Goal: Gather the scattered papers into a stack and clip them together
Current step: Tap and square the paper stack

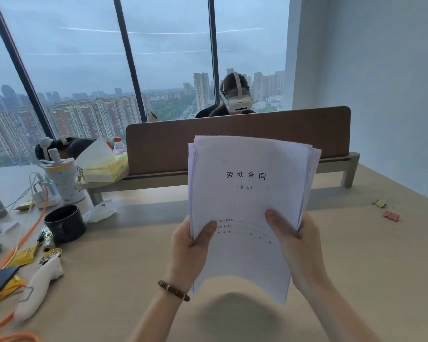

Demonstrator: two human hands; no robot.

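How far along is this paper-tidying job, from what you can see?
Gathering looks done: the papers are up off the desk as one stack, with no loose sheets in view. In hand: the left hand and right hand grip the lower edges, but the top edges are fanned and uneven, so squaring up remains. Clipping is left: no clip shows on the stack; a small red item, possibly the clip, lies on the desk at right.

The stack of papers (247, 193) I hold is thin white matt paper, printed in black, its edges slightly fanned. My desk (356, 243) shows a smooth, matt, pale wood-look top. The divider panel (257, 134) appears brown and matt, possibly felt. The mug (64, 223) is dark with a dull sheen. My bracelet (173, 290) is of brown wood-like beads. The controller (38, 290) is glossy white plastic.
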